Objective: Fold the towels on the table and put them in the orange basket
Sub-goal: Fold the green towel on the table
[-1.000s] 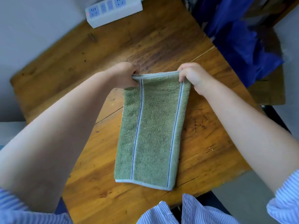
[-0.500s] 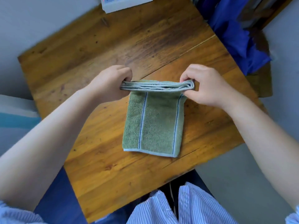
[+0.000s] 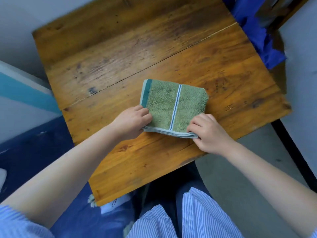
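Worn wooden surface (image 3: 120, 48), bare boards. Left hand (image 3: 132, 121) pinching near left corner of folded green towel (image 3: 173, 107), lying flat mid-surface; right hand (image 3: 207, 133) pinching near right corner. Likely risk: layers slipping apart if released unevenly. Orange basket unseen. No readable writing.
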`<action>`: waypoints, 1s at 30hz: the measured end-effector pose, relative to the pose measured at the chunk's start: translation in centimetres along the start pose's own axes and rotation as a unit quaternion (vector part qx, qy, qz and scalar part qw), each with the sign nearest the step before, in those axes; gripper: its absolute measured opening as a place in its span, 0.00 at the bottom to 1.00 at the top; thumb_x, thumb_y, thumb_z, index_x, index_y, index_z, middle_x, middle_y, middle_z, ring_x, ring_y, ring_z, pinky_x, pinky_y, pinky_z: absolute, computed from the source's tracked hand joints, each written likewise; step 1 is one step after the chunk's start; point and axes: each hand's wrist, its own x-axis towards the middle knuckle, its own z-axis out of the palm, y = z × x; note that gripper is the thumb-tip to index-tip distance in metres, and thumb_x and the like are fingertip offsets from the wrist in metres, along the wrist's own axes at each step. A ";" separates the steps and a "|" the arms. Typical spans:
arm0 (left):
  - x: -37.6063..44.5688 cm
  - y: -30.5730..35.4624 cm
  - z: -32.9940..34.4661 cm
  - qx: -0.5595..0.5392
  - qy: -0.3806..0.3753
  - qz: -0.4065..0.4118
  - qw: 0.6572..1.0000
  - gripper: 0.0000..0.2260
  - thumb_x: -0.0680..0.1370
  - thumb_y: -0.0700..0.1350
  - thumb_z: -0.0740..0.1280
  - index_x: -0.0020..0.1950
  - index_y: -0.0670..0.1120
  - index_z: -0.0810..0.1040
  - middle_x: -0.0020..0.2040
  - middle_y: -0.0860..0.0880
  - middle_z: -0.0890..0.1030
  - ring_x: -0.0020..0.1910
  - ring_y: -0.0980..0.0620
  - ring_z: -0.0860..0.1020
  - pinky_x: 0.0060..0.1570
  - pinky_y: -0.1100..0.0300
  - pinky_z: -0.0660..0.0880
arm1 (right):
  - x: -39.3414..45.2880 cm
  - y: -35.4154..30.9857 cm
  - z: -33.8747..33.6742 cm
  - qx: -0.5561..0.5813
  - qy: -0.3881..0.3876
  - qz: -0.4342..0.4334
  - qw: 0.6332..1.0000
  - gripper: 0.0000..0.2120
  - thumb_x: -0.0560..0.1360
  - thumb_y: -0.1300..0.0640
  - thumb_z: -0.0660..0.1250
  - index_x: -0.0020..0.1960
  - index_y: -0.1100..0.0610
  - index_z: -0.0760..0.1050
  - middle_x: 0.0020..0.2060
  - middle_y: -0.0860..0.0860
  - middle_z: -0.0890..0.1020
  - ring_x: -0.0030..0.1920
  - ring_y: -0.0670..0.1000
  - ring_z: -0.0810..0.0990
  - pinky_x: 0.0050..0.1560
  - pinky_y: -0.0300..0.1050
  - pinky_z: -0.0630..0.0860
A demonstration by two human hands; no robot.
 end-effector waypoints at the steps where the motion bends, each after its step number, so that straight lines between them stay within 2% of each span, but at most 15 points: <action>1: -0.2 0.3 0.4 0.002 -0.014 -0.004 1.000 0.16 0.50 0.32 0.76 0.32 0.37 0.74 0.29 0.40 0.77 0.27 0.42 0.77 0.23 0.59 0.75 | -0.3 0.0 0.6 -0.009 -0.003 0.002 1.000 0.14 0.51 0.74 0.74 0.34 0.62 0.78 0.31 0.56 0.78 0.34 0.57 0.79 0.39 0.48 0.75; 4: -0.7 0.7 2.0 -0.011 -0.053 -0.031 0.998 0.13 0.54 0.31 0.74 0.35 0.36 0.75 0.33 0.38 0.77 0.32 0.39 0.78 0.26 0.55 0.76 | -0.7 0.3 1.8 -0.022 0.004 0.027 0.999 0.15 0.50 0.75 0.74 0.34 0.62 0.78 0.31 0.56 0.79 0.34 0.58 0.80 0.38 0.51 0.76; 7: -0.5 0.8 3.3 -0.031 -0.078 -0.093 0.992 0.09 0.68 0.35 0.67 0.47 0.35 0.75 0.46 0.36 0.77 0.47 0.38 0.76 0.40 0.48 0.76 | -0.9 0.6 2.5 -0.027 0.007 0.051 0.998 0.16 0.50 0.76 0.73 0.34 0.62 0.79 0.32 0.57 0.79 0.35 0.59 0.80 0.38 0.52 0.76; 9: -0.4 0.5 4.1 0.012 -0.122 -0.127 0.984 0.11 0.73 0.40 0.62 0.54 0.39 0.72 0.54 0.41 0.73 0.55 0.43 0.71 0.48 0.49 0.72 | -1.2 0.4 2.8 -0.033 -0.008 0.054 0.998 0.16 0.51 0.75 0.73 0.36 0.63 0.79 0.34 0.57 0.80 0.37 0.59 0.80 0.40 0.54 0.75; 12: -0.3 0.6 4.2 0.042 -0.157 -0.153 0.975 0.13 0.72 0.45 0.62 0.56 0.43 0.71 0.56 0.45 0.72 0.56 0.46 0.69 0.49 0.54 0.68 | -1.7 0.5 2.7 0.002 -0.016 0.061 0.998 0.16 0.56 0.71 0.68 0.43 0.64 0.80 0.39 0.58 0.81 0.43 0.60 0.81 0.45 0.54 0.75; 14: -0.3 1.0 3.6 0.023 -0.099 -0.161 0.982 0.13 0.70 0.49 0.61 0.50 0.44 0.75 0.50 0.46 0.75 0.52 0.46 0.73 0.45 0.57 0.65 | -1.8 1.0 2.2 0.058 0.048 0.104 0.992 0.16 0.60 0.67 0.62 0.46 0.66 0.80 0.41 0.60 0.81 0.45 0.59 0.79 0.49 0.49 0.73; 17: 0.8 1.5 2.3 -0.024 0.070 -0.156 0.985 0.15 0.69 0.50 0.57 0.35 0.40 0.77 0.34 0.42 0.77 0.33 0.43 0.77 0.32 0.56 0.74 | -0.8 2.9 1.1 0.061 0.164 0.186 0.967 0.15 0.63 0.70 0.59 0.47 0.69 0.78 0.42 0.64 0.81 0.44 0.63 0.79 0.51 0.42 0.66; 19: 2.7 1.8 2.0 -0.046 0.145 -0.182 0.971 0.14 0.71 0.46 0.59 0.38 0.36 0.79 0.36 0.39 0.79 0.34 0.41 0.78 0.34 0.54 0.78 | 0.4 4.6 0.7 0.037 0.177 0.235 0.955 0.16 0.63 0.73 0.62 0.50 0.70 0.77 0.45 0.65 0.81 0.46 0.66 0.79 0.53 0.43 0.64; 21: 5.0 2.2 2.4 -0.083 0.188 -0.227 0.952 0.10 0.72 0.41 0.64 0.45 0.34 0.79 0.46 0.36 0.80 0.44 0.37 0.79 0.46 0.49 0.77 | 2.0 6.1 0.6 0.043 0.112 0.277 0.953 0.21 0.66 0.72 0.64 0.59 0.68 0.74 0.54 0.65 0.78 0.55 0.65 0.75 0.58 0.43 0.62; 23: 6.9 2.6 3.4 -0.119 0.178 -0.276 0.937 0.15 0.74 0.42 0.65 0.57 0.34 0.76 0.60 0.35 0.76 0.61 0.36 0.73 0.62 0.48 0.69 | 3.2 6.9 0.6 0.063 0.029 0.276 0.959 0.27 0.66 0.71 0.65 0.64 0.63 0.70 0.61 0.61 0.75 0.62 0.60 0.70 0.64 0.43 0.60; 25: 7.9 2.9 4.7 -0.139 0.136 -0.322 0.927 0.23 0.78 0.48 0.61 0.69 0.37 0.66 0.72 0.39 0.63 0.74 0.42 0.58 0.72 0.52 0.53 | 4.1 6.9 0.7 0.079 0.010 0.249 0.965 0.28 0.65 0.72 0.64 0.65 0.62 0.70 0.61 0.59 0.75 0.63 0.58 0.70 0.65 0.45 0.62; 27: 8.2 2.7 6.2 -0.131 0.117 -0.332 0.927 0.27 0.79 0.53 0.57 0.74 0.40 0.57 0.76 0.42 0.53 0.76 0.46 0.48 0.72 0.55 0.43 | 4.6 6.7 0.8 0.086 0.042 0.239 0.966 0.25 0.65 0.74 0.62 0.61 0.64 0.73 0.58 0.61 0.77 0.60 0.60 0.73 0.61 0.48 0.67; 30: 7.6 2.4 7.1 -0.103 0.096 -0.315 0.939 0.30 0.79 0.55 0.56 0.75 0.41 0.54 0.77 0.43 0.51 0.76 0.45 0.47 0.72 0.57 0.40 | 5.1 6.7 0.9 0.083 0.070 0.228 0.968 0.21 0.64 0.76 0.60 0.54 0.67 0.77 0.50 0.63 0.80 0.53 0.61 0.77 0.54 0.51 0.72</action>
